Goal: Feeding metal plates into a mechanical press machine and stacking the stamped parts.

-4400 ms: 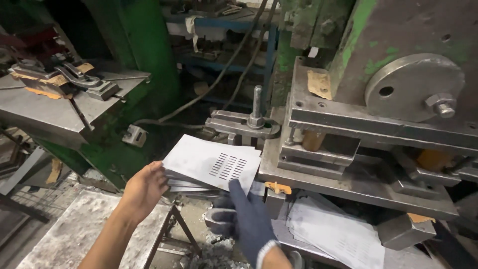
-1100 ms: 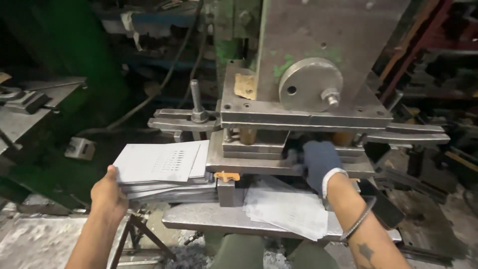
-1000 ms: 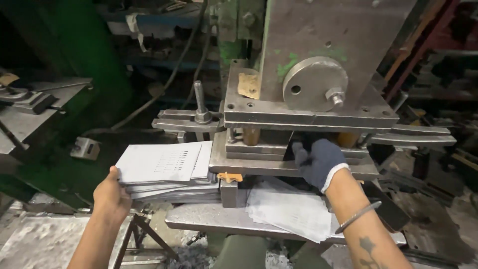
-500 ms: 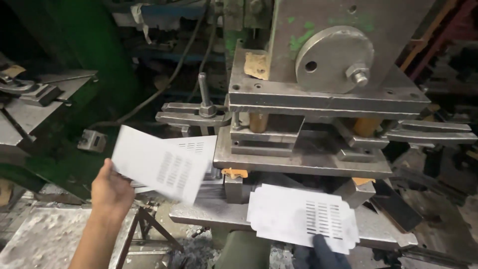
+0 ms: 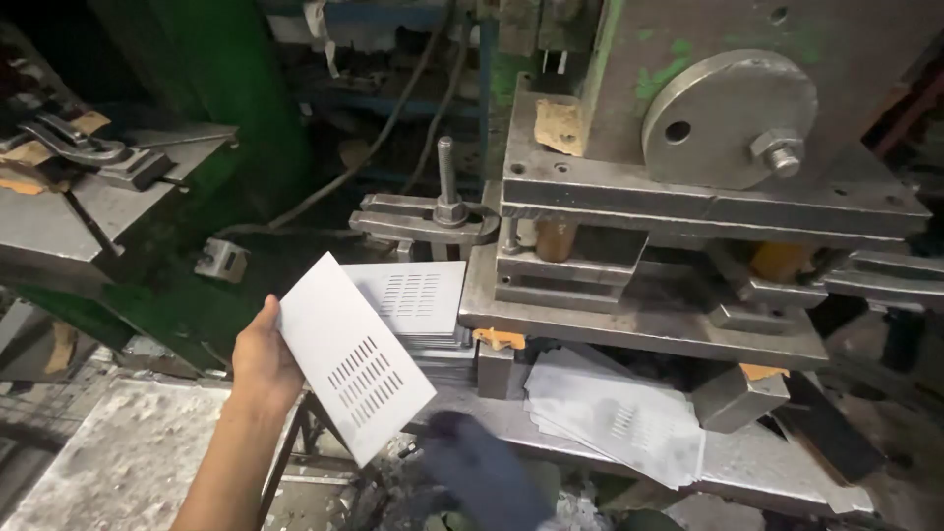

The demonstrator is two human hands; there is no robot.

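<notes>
Bare left hand (image 5: 264, 362) has its grip clamped on the edge of a thin, flat rectangular metal sheet (image 5: 354, 368), pale grey and matte, with a block of short punched slots running in neat rows. It's held tilted in the air, just left of the press die (image 5: 644, 320), off the stack.

That stack of sheets (image 5: 413, 295) sits right against the left side of the die, same slotted pattern showing on top. In front of the die, lower down, a messier pile of finished sheets (image 5: 615, 418) lies fanned out on the steel counter (image 5: 777, 467), which looks scuffed and dull.

The right hand (image 5: 482, 472) is in a dark fabric glove, blurred, low in front of the die's left corner. Can't tell whether its grip is apart or together, and it doesn't seem to hold anything.

The die itself is chunky stacked steel plates, worn and oily, with a round metal disc (image 5: 728, 118) and a big hex bolt above it. Flaky green paint on the frame.
</notes>
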